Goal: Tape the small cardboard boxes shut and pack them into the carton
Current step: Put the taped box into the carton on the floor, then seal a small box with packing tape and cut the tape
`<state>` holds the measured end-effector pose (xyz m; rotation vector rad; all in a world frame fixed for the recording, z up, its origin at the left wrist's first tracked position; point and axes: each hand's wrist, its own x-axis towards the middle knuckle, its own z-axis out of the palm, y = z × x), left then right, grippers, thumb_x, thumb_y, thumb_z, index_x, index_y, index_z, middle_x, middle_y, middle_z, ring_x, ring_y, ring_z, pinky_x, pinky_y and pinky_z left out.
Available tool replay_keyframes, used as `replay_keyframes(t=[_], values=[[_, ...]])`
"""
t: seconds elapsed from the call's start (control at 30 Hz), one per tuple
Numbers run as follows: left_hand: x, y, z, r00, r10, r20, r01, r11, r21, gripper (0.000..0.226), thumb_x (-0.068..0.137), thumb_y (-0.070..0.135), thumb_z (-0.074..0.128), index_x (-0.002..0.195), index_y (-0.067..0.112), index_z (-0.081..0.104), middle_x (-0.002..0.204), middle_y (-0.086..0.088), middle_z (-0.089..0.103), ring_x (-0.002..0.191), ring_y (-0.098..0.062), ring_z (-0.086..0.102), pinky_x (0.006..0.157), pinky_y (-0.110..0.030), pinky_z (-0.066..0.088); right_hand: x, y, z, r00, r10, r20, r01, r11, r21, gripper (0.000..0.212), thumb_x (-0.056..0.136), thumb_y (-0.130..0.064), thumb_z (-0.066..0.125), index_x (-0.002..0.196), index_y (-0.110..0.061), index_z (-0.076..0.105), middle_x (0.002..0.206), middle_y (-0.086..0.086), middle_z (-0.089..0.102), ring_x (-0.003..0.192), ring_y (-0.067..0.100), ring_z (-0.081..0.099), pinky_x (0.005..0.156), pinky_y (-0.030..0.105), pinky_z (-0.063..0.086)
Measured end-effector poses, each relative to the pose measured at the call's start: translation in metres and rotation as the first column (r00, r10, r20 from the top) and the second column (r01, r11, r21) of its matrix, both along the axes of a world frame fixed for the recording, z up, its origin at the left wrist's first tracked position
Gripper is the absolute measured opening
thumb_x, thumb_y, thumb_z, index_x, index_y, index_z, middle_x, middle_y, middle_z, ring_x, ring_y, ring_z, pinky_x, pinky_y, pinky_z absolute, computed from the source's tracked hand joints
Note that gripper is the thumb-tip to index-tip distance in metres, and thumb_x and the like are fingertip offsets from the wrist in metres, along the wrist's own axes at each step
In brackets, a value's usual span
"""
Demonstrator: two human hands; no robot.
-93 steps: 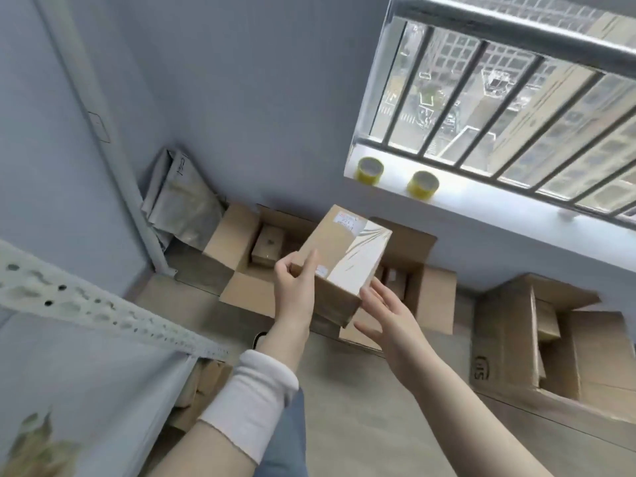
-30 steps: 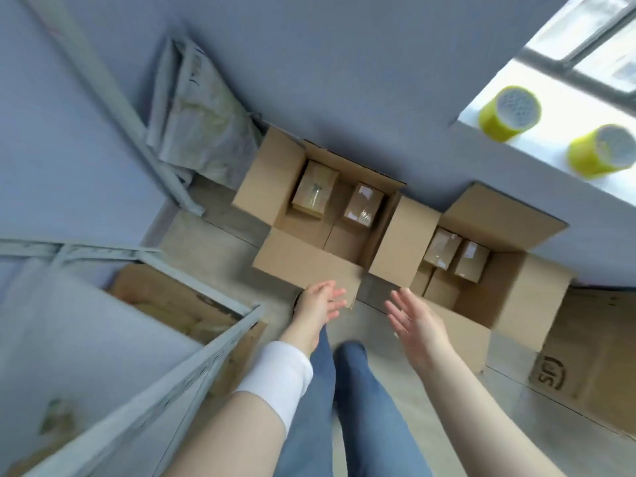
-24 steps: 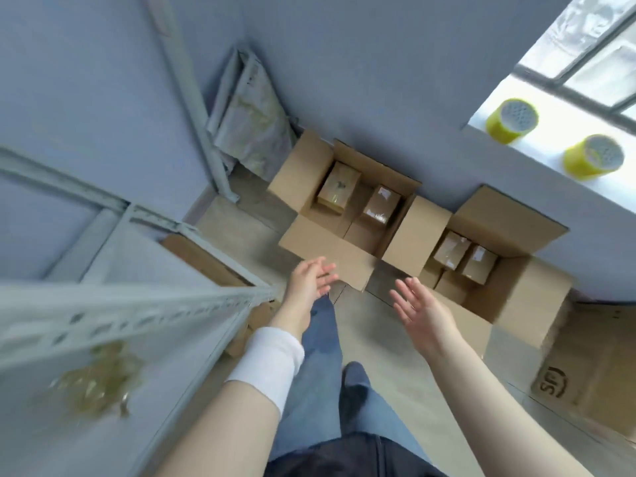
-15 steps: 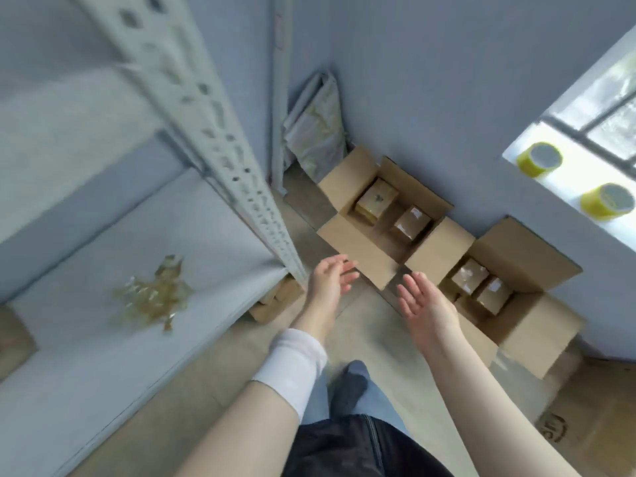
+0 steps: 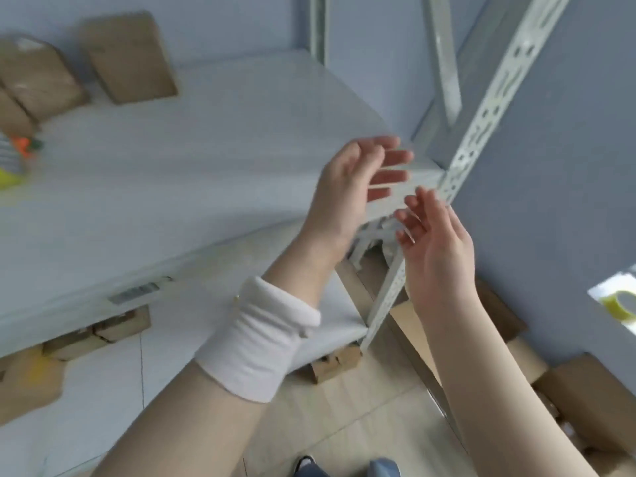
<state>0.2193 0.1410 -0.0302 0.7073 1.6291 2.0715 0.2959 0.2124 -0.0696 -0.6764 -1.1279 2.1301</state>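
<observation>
**Both hands idle above the right end of the shelf (image 5: 213, 139).** The left hand (image 5: 354, 191) is held on edge. Its fingers (image 5: 392, 159) are straight, slightly spread and hold nothing. The right hand (image 5: 437, 246) is just beside and below it, near but apart. Its fingers (image 5: 411, 220) are loosely extended and also hold nothing.

The small cardboard boxes lie flat on the shelf, well apart from all the fingertips, far off to their left and towards the back wall. The nearer box (image 5: 127, 56) lies on the side of the left hand's back, and the second box (image 5: 38, 77) lies beyond it at the frame edge. Both are blurred, so whether they are taped cannot be told.

The nearer box's long axis runs towards the wall, roughly across the line of reach from the fingers. The left hand is the closer, so the reach probably falls to it.

The carton (image 5: 585, 383) stands open on the floor, below and to the right of the right fingers. The tape roll (image 5: 619, 304) sits further to the right of them.
</observation>
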Motion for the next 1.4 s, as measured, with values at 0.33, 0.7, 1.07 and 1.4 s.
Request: replay_keyframes(t=[0.33, 0.7, 1.07, 1.4], values=[[-0.123, -0.105, 0.046, 0.906, 0.418, -0.075, -0.423, 0.902, -0.089, 0.024, 0.098, 0.01, 0.038, 0.086, 0.022, 0.055, 0.086, 0.007, 0.064, 0.072, -0.007, 0.061, 0.066, -0.019, 0.045, -0.145, -0.056, 0.068, 0.944, 0.327, 0.052, -0.331, 0.928, 0.172, 0.018, 0.094, -0.03, 0.052, 0.105, -0.016, 0.057, 0.096, -0.006, 0.063, 0.083, 0.01, 0.06, 0.069, 0.021, 0.045], [-0.268, -0.151, 0.043, 0.681, 0.669, -0.299, -0.73, 0.589, -0.346, 0.058, 0.094, 0.033, 0.052, 0.143, 0.01, 0.031, 0.148, -0.009, 0.035, 0.135, -0.02, 0.035, 0.103, -0.025, 0.027, -0.307, -0.05, 0.075, 0.821, 0.518, 0.242, -0.571, 0.758, 0.315, 0.058, 0.089, -0.045, 0.055, 0.135, -0.012, 0.043, 0.134, 0.003, 0.051, 0.118, 0.019, 0.05, 0.098, 0.032, 0.045], [-0.365, -0.159, 0.018, 0.64, 0.721, -0.264, -0.755, 0.527, -0.39, 0.066, 0.09, 0.043, 0.055, 0.143, 0.013, 0.03, 0.144, -0.003, 0.04, 0.132, -0.018, 0.038, 0.108, -0.03, 0.031, -0.436, -0.103, 0.052, 0.699, 0.633, 0.332, -0.713, 0.652, 0.258, 0.045, 0.096, -0.048, 0.039, 0.126, -0.019, 0.053, 0.124, -0.004, 0.058, 0.117, 0.016, 0.051, 0.108, 0.033, 0.036], [-0.356, -0.151, 0.045, 0.754, 0.656, -0.027, -0.621, 0.7, -0.352, 0.068, 0.071, 0.062, 0.067, 0.115, 0.02, 0.038, 0.1, 0.013, 0.05, 0.086, -0.002, 0.051, 0.065, -0.01, 0.039, -0.409, -0.102, 0.067, 0.891, 0.432, 0.135, -0.429, 0.711, 0.557, 0.041, 0.081, -0.04, 0.068, 0.118, -0.038, 0.051, 0.133, -0.004, 0.044, 0.113, 0.004, 0.05, 0.093, 0.019, 0.041]])
